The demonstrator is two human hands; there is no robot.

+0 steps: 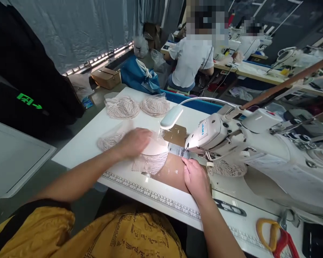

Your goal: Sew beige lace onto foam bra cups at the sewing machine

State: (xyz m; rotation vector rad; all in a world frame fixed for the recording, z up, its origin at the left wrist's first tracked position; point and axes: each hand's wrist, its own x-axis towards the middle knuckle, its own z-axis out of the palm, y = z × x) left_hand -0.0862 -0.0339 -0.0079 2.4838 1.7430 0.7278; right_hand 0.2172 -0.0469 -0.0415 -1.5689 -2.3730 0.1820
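My left hand [136,142], smeared by motion, is over the left part of the sewing table [83,143], between a lace piece [110,139] and a smooth pale cup piece [156,144]. Its fingers are too blurred to read. A beige lace panel [149,163] with a sheer edge lies below the pale piece, which reaches toward a metal plate [176,149] in front of the sewing machine [212,132]. My right hand [197,179] has its fingers curled at the near edge of that plate. Whatever its fingertips pinch is hidden.
Two stacks of cup-shaped lace pieces [123,107] lie at the back. A lamp [171,119] hangs over the work. More lace [228,167] lies under the machine arm. Scissors [276,233] rest at the right front. A person [192,59] sits beyond a blue bag [140,75].
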